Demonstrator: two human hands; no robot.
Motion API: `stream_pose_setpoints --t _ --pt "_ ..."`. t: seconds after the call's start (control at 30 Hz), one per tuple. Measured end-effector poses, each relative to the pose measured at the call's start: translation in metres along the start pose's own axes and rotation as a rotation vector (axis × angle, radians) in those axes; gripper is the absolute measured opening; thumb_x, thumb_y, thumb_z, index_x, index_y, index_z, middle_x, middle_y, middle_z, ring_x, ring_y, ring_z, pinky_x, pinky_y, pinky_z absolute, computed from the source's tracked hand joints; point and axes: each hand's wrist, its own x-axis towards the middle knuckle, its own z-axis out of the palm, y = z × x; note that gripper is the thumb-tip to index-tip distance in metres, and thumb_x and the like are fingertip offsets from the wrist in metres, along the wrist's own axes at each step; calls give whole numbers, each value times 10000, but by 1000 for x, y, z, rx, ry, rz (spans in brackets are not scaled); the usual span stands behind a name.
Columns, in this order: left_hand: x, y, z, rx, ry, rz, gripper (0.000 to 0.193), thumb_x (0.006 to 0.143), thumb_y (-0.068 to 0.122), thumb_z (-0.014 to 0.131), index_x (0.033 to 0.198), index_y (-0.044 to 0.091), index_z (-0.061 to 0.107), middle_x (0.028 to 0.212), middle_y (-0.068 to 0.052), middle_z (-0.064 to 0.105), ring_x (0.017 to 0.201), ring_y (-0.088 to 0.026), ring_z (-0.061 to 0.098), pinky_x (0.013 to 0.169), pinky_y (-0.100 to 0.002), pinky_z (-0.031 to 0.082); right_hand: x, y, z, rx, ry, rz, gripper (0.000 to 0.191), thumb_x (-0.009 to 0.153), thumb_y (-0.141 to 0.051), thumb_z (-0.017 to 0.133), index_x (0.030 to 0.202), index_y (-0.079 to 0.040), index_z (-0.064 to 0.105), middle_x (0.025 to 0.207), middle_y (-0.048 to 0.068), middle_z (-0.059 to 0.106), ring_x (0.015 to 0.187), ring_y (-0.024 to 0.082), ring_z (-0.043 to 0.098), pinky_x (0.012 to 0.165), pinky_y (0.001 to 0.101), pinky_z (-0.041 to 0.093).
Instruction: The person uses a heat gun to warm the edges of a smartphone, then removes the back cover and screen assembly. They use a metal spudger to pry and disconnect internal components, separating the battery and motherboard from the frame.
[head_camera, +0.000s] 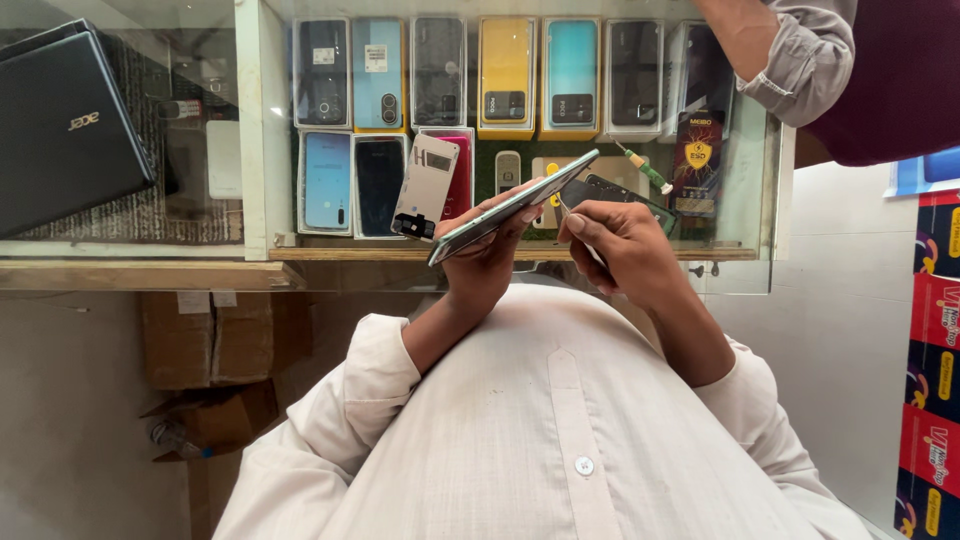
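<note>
My left hand (485, 265) holds a slim phone (515, 205) with a mint-green edge, tilted and seen edge-on above a glass counter (520, 253). My right hand (625, 250) pinches a thin metal tool (562, 208) whose tip is at the phone's right end. Just behind my right hand a dark phone frame or cover (615, 190) lies on the glass. A white phone back panel (425, 185) with a dark camera block lies left of the held phone.
Under the glass, several boxed phones (505, 75) stand in rows. A closed dark laptop (65, 130) is at the left. A small screwdriver (645, 168) and a black packet (697, 160) lie at the right. Another person's sleeved arm (800, 55) reaches in at top right. Cardboard boxes (205, 340) sit below.
</note>
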Motion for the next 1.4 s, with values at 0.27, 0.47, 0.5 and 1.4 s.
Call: stream_pose_setpoints --t 0.27,0.47,0.5,1.4 --pt "-3 -2 0 -24 11 -9 265 1024 4 705 1277 -71 679 1126 -126 769 1033 -116 732 955 -234 593 11 22 -20 426 -189 112 316 1073 -218 549 929 41 660 623 63 576 342 47 388 315 194 298" --pt "-6 -5 2 -24 34 -20 261 1019 -4 715 1268 -78 687 1108 -122 772 1017 -117 727 944 -231 585 11 30 -26 491 -125 150 180 1008 -195 615 1027 -20 651 647 48 609 360 71 491 300 186 340" --pt "-6 -5 1 -12 32 -26 262 1020 -8 715 1271 -78 689 1106 -121 773 1012 -115 723 937 -228 582 11 31 -24 495 -107 136 147 1011 -180 634 1031 -34 631 657 59 613 396 93 538 325 205 370" --pt "1 11 6 154 -57 91 258 1030 -10 692 1286 -40 689 1162 -118 775 979 -72 728 883 -202 594 -22 5 13 -789 439 -605 99 987 -41 728 1070 12 734 876 136 712 703 223 696 629 326 534"
